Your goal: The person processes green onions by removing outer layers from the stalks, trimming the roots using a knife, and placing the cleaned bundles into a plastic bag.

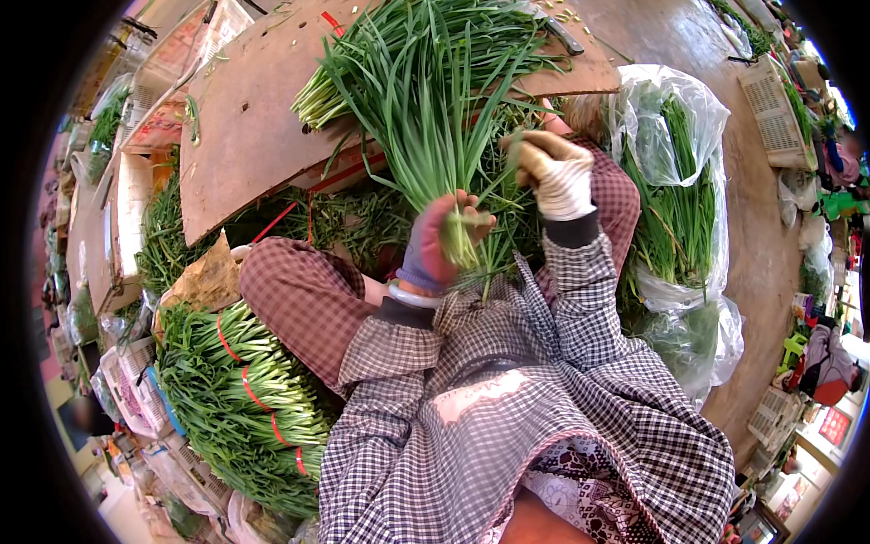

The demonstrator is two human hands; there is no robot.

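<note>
My left hand [442, 241], in a purple and pink glove, grips a bunch of green Chinese chives [435, 149] by its pale stem ends. The leaves fan upward over a board. To its right is my right hand [550, 163], in a whitish, stained glove, with curled fingers beside a few thin leaves; the blur leaves unclear whether it pinches any. A pile of chives [333, 88] lies on the brown board [251, 115]. A knife with a black handle [564, 35] rests at the board's upper right.
Chive bundles tied with red bands [251, 401] are stacked at lower left. Loose leaves [353, 217] fill the space under the board. A clear plastic bag of chives [673, 197] lies at the right. Crates [778, 112] and people are farther off.
</note>
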